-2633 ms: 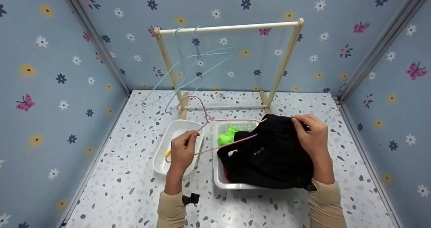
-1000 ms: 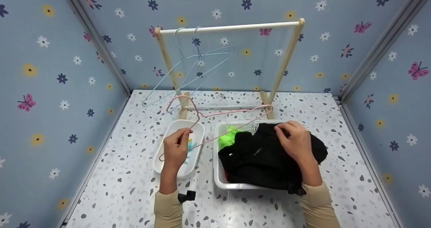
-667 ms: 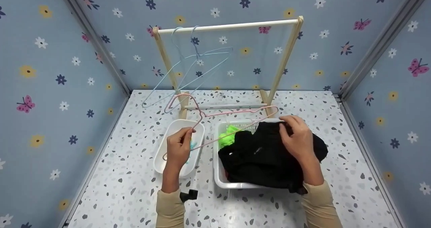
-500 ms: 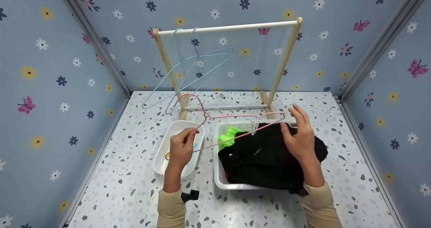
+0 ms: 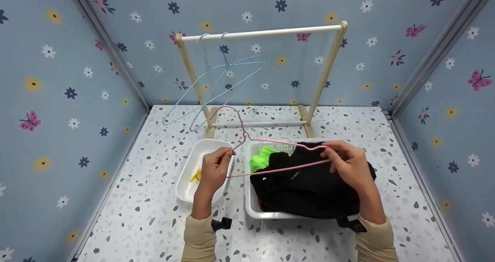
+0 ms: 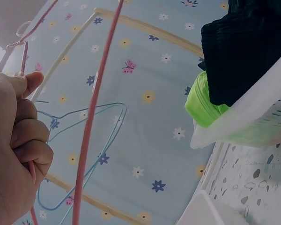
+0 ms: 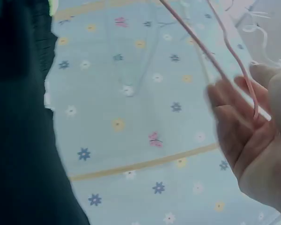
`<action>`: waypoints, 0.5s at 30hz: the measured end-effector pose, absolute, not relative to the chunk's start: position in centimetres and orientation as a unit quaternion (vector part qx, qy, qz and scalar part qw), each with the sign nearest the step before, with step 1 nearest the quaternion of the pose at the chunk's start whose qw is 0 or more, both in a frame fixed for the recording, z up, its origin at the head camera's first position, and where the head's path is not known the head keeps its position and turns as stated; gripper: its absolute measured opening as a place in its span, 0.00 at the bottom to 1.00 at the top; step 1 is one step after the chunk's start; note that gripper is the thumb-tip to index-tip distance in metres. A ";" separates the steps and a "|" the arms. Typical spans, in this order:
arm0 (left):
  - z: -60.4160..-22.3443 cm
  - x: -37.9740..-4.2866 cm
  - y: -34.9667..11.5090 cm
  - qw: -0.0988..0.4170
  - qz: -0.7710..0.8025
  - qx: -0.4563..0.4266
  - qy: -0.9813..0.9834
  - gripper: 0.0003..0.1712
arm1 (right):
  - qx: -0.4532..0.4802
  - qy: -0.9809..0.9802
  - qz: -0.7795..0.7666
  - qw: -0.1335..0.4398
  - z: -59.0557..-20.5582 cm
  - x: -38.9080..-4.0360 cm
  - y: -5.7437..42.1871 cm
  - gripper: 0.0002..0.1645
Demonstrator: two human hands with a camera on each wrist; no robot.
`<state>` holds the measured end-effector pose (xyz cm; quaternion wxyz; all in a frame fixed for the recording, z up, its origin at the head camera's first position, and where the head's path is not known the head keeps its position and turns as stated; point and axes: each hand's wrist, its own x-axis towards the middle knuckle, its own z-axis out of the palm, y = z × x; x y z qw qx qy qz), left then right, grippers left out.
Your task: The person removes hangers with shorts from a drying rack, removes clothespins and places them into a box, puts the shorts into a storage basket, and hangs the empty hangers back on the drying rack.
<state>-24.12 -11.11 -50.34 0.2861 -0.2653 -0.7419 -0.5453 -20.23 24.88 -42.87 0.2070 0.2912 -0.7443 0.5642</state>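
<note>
A pink clothes hanger is held up between both hands, its hook pointing up and left. My left hand pinches its left shoulder near the neck; the left wrist view shows those fingers curled round the wire. At the other end, my right hand has thumb and fingers around the hanger's right tip, seen also in the right wrist view. Below lies a black garment, heaped in a white basket. A bright green cloth shows at the basket's left side.
Behind stands a wooden rack with a white rail. Two blue wire hangers hang at its left. A white tray with yellow pieces sits left of the basket. Flower-patterned walls enclose the speckled tabletop.
The right hand has let go of the black garment, which slid off the hanger into the basket. It then opened and took the hanger's right end. The hanger has tipped down at the right.
</note>
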 end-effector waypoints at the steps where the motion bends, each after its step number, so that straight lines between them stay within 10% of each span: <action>1: -50.4 -24.1 -11.0 0.286 -0.547 -0.267 -0.740 0.10 | 0.297 -0.735 0.582 0.183 -43.1 -20.1 25.2 0.13; 7: -50.6 -24.3 -10.0 0.286 -0.553 -0.278 -0.731 0.10 | 0.300 -0.702 0.639 0.095 -43.6 -19.7 26.4 0.16; 15: -50.1 -24.6 -9.3 0.285 -0.491 -0.225 -0.792 0.08 | 0.277 -0.697 0.644 0.149 -42.8 -18.7 25.8 0.16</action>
